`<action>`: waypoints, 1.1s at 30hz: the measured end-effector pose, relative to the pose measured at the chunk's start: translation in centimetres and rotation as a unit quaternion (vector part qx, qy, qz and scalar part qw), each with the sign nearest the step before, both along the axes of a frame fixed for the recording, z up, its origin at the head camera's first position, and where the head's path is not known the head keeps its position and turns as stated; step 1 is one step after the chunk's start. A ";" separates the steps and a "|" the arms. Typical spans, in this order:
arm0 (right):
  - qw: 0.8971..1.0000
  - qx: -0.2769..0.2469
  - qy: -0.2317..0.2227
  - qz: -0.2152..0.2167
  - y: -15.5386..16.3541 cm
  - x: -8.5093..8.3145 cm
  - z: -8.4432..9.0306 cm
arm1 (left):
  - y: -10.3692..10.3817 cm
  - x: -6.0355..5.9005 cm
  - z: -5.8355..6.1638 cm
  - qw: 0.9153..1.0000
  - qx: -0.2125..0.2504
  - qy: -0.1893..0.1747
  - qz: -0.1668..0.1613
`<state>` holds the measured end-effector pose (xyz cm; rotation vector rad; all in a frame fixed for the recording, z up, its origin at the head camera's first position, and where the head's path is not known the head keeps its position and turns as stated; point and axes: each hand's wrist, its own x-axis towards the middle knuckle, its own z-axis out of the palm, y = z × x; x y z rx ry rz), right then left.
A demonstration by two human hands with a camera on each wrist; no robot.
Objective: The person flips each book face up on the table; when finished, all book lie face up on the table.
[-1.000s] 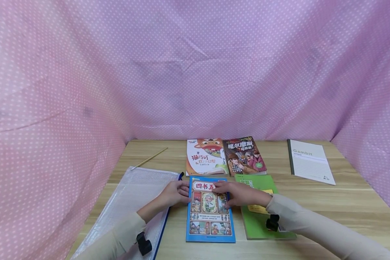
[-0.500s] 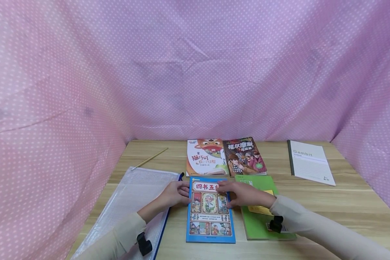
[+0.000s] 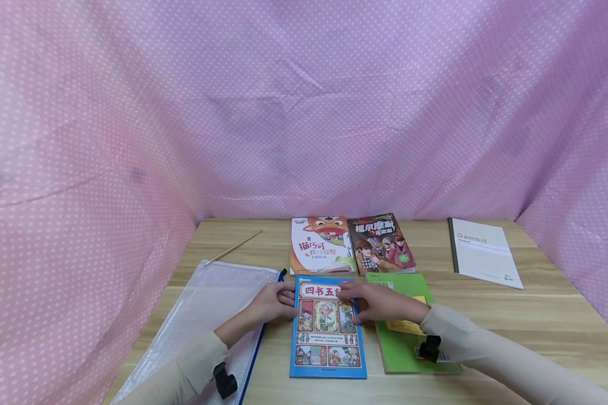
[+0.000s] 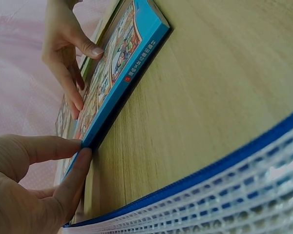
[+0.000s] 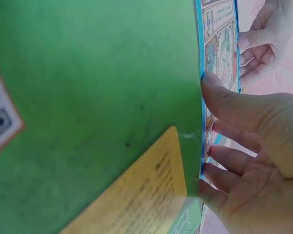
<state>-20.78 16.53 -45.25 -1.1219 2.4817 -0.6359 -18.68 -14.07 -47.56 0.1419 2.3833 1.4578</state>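
While both hands bracket it, the blue comic book (image 3: pixel 327 326) lies flat near the counter's (image 3: pixel 537 320) front edge, between the mesh zipper pouch (image 3: pixel 202 315) and the green book (image 3: pixel 410 337). The left hand (image 3: pixel 273 302) pinches its left edge; the right hand (image 3: pixel 380 302) rests on its cover with fingers spread straight.

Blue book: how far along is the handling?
Done: nothing looks packed; the mesh zip pouch lies flat with no book visible inside. In hand: left hand pinches the blue book's left edge, right hand rests on its right side; the book lies flat on the table. Left: the green book, two storybooks and the notebook lie untouched.
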 end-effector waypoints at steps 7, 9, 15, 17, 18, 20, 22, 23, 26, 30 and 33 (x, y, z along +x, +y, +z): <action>1.000 -0.002 -0.002 0.003 0.0 -0.2 -0.1 | 0.0 0.0 0.2 1.000 -0.013 0.012 0.000; 1.000 -0.001 -0.002 0.003 0.0 -0.2 -0.1 | 0.0 0.1 0.3 1.000 -0.016 0.015 0.000; 1.000 -0.003 -0.008 0.003 -0.1 -0.3 0.1 | 0.0 0.1 0.4 1.000 -0.023 0.014 0.000; 1.000 -0.005 -0.012 0.004 -0.1 -0.4 0.2 | 0.1 0.1 0.5 1.000 -0.023 0.013 0.001; 1.000 -0.005 -0.013 0.005 -0.2 -0.4 0.2 | 0.1 0.1 0.6 1.000 -0.023 0.013 0.001; 1.000 -0.008 -0.017 0.009 -0.2 -0.5 0.2 | 0.2 0.1 0.6 1.000 -0.023 0.013 0.002; 1.000 -0.009 -0.023 0.010 -0.2 -0.7 0.2 | 0.3 0.1 0.6 1.000 -0.026 0.012 0.004; 1.000 -0.010 -0.025 0.011 -0.2 -0.8 0.2 | 0.4 0.1 0.6 1.000 -0.027 0.012 0.005; 1.000 -0.009 -0.025 0.013 -0.2 -1.0 0.0 | 0.4 0.1 0.5 0.999 -0.031 0.016 0.008; 1.000 -0.006 -0.019 0.014 -0.2 -1.4 -0.2 | 0.4 0.0 0.4 0.999 -0.034 0.019 0.014; 1.000 -0.007 -0.022 0.013 -0.3 -1.5 -0.2 | 0.4 -0.1 0.3 0.999 -0.036 0.018 0.018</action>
